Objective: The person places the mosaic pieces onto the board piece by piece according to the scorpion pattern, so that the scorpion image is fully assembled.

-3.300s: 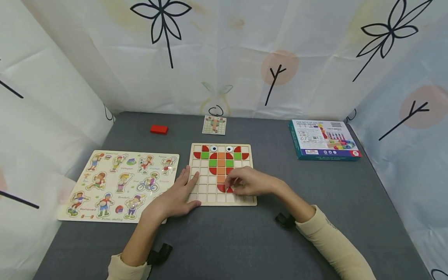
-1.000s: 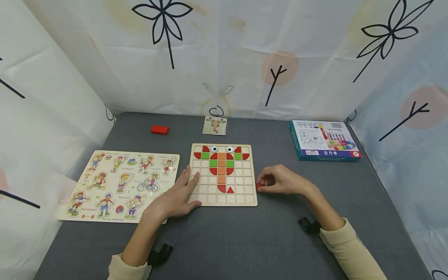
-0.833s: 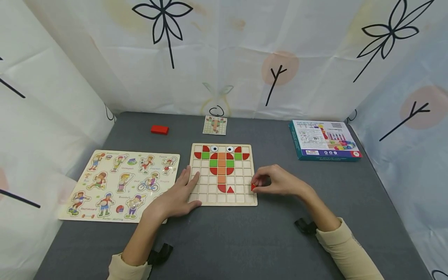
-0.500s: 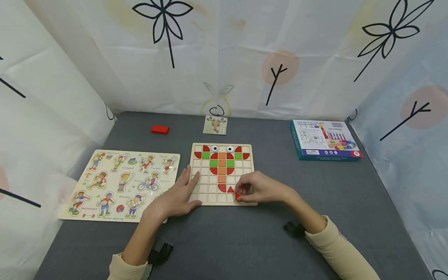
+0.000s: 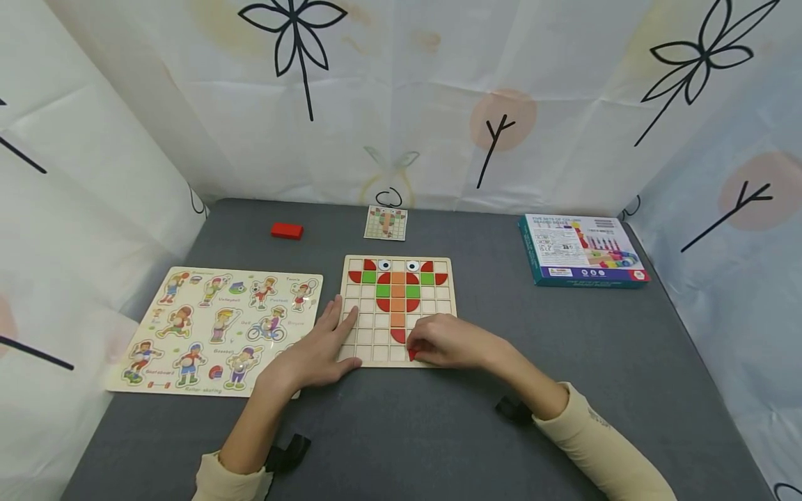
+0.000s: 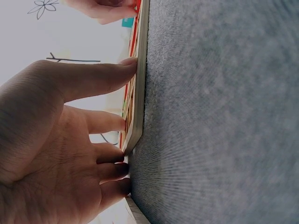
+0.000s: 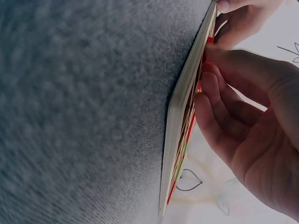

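Note:
A square wooden grid board (image 5: 441, 306) lies flat on the grey table, with red, green and orange tiles and two eye tiles laid in a pattern. My left hand (image 5: 313, 358) lies along its left side, fingers spread; in the left wrist view the thumb touches the front edge. My right hand (image 5: 454, 339) is over the lower part of the board, pinching a small red tile (image 5: 411, 354) between thumb and fingers just below the red quarter-round tile (image 5: 398, 336). The hand hides part of the tile and the cells beneath it.
A larger picture puzzle board (image 5: 207, 327) with sports figures lies at the left, close beside the left hand. Behind the grid board is a small pattern card (image 5: 385, 223). A red block (image 5: 287, 231) sits at the back left, a boxed set (image 5: 583, 250) at the back right.
My right hand has brought the red tile from beyond the board's right edge leftward over its lower rows, and now covers the red triangle seen there earlier. The left hand stays put.

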`<move>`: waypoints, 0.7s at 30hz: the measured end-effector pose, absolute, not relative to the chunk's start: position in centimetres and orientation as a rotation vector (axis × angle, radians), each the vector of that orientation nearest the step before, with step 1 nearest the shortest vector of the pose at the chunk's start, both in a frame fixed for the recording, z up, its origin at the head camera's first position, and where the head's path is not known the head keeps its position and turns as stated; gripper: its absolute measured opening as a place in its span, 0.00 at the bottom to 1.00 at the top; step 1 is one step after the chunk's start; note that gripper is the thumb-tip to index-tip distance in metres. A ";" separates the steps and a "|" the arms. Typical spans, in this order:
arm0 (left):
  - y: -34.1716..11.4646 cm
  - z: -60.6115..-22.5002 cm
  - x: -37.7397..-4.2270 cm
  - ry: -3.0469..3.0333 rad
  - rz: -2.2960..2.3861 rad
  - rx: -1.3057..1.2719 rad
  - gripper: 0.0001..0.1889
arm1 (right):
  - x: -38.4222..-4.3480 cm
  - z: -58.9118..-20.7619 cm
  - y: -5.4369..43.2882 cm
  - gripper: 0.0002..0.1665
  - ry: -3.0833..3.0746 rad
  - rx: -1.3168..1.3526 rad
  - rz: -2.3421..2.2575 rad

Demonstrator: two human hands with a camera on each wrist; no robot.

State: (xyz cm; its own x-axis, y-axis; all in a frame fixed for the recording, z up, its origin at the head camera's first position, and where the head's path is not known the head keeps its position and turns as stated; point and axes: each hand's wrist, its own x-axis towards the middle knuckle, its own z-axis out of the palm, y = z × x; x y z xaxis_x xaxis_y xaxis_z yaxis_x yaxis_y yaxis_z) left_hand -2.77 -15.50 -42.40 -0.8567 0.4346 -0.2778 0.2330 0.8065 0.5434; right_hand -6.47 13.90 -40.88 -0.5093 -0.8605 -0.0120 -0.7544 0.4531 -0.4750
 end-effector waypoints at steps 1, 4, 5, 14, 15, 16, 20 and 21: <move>-15.5 -42.4 -2.8 2.601 0.711 0.504 0.49 | -6.4 -40.9 13.9 0.06 2.462 -1.395 -0.602; -15.4 -42.4 -2.8 2.599 0.706 0.497 0.49 | -6.4 -40.9 13.9 0.07 2.485 -1.394 -0.581; -15.4 -42.4 -2.8 2.599 0.704 0.499 0.49 | -6.4 -40.9 13.9 0.07 2.489 -1.388 -0.580; -15.5 -42.4 -2.7 2.597 0.716 0.505 0.49 | -6.5 -41.1 14.2 0.07 2.487 -1.366 -0.625; -15.5 -42.4 -2.7 2.597 0.717 0.508 0.49 | -6.6 -41.1 14.3 0.07 2.486 -1.364 -0.636; -15.5 -42.4 -2.6 2.597 0.718 0.510 0.49 | -6.6 -41.1 14.4 0.07 2.486 -1.362 -0.647; -15.5 -42.5 -2.6 2.595 0.713 0.507 0.49 | -6.6 -40.8 15.0 0.07 2.492 -1.325 -0.695; -15.5 -42.6 -2.6 2.596 0.709 0.509 0.49 | -6.6 -40.8 15.2 0.07 2.492 -1.313 -0.710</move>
State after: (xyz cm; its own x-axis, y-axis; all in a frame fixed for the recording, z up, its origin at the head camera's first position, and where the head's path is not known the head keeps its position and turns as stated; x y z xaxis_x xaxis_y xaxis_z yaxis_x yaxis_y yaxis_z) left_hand -2.60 -15.49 -42.57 -0.8537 0.4395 -0.2793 0.2366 0.8052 0.5437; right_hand -6.64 15.21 -40.77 -0.5692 -0.8220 0.0170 -0.7076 0.4792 -0.5193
